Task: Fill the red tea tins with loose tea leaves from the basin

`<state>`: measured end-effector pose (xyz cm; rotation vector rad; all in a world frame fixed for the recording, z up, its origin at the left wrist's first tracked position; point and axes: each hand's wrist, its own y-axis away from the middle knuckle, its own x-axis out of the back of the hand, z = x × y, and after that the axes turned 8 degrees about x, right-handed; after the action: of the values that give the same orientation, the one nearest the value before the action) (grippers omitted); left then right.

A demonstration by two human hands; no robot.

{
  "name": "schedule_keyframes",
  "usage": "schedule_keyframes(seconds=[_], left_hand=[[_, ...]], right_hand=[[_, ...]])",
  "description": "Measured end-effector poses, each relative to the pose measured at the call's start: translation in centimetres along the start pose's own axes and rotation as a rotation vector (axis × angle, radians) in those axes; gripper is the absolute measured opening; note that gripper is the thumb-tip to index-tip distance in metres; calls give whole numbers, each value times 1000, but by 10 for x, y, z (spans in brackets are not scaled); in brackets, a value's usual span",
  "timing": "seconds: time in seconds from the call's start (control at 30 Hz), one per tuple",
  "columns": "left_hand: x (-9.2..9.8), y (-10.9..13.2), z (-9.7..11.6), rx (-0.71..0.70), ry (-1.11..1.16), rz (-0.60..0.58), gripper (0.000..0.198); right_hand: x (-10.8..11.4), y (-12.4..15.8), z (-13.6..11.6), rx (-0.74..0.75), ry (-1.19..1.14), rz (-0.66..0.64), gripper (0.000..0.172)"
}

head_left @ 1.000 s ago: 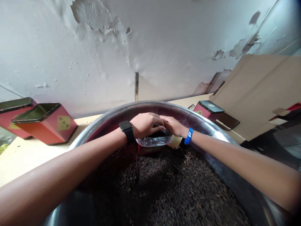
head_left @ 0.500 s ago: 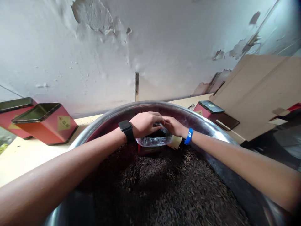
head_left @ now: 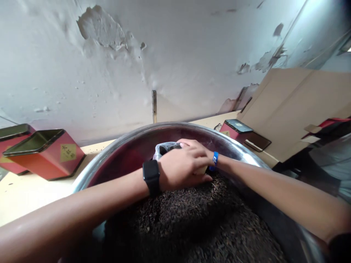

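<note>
A red tin with a yellow label [head_left: 202, 170] stands in a large metal basin [head_left: 131, 132], mostly hidden behind my hands. A clear plastic bag [head_left: 160, 149] lines it and folds over its rim; dark contents show inside. My left hand [head_left: 182, 166], below a black watch, reaches across the near side of the tin, its fingers closed round the near right part. Behind it my right hand [head_left: 196, 146], with a blue wristband, has its fingers closed at the far right rim, on the bag's edge. Loose dark tea leaves [head_left: 186, 215] lie in the basin around the tin's foot.
Two open red tins [head_left: 59, 157] stand on the pale table [head_left: 19, 197] at the left. Another red tin [head_left: 233, 129] lies behind the basin at right, beside a large cardboard box [head_left: 296, 106]. A wall with peeling paint [head_left: 104, 29] rises behind the table.
My left hand has come from the far rim of the tin to its near side, now covering most of it. My right hand stays at the right rim. The view has shifted slightly.
</note>
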<state>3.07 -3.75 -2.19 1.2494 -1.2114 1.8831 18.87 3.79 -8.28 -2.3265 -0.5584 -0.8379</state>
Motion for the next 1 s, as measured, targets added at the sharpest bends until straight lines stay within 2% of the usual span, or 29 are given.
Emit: schedule_keyframes(seconds=[0.07,0.17,0.23,0.3,0.37,0.53,0.77,1.0], left_hand=[[-9,0,20,-112,3,-97,31],[-33,4,43,-254,-12,-274,40],[-52,7,50,-283,3,-371,55],[-69,6,54,-263,60,-397,73],[-79,0,55,-224,140,-402,81],[-92,-34,58,-172,303,-510,77],[-115,-75,69,-200,347,-703,75],[-129,-96,70,-171,367,-746,67]], right_hand=[[1,1,-5,27,30,2,28],[2,0,-6,43,94,-7,32],[2,-1,-6,47,123,-20,33],[2,-2,-4,46,142,-20,33],[2,-2,-3,44,148,-12,33],[2,-3,0,59,157,-7,31],[2,-4,1,66,161,-17,29],[1,-6,0,28,165,-16,28]])
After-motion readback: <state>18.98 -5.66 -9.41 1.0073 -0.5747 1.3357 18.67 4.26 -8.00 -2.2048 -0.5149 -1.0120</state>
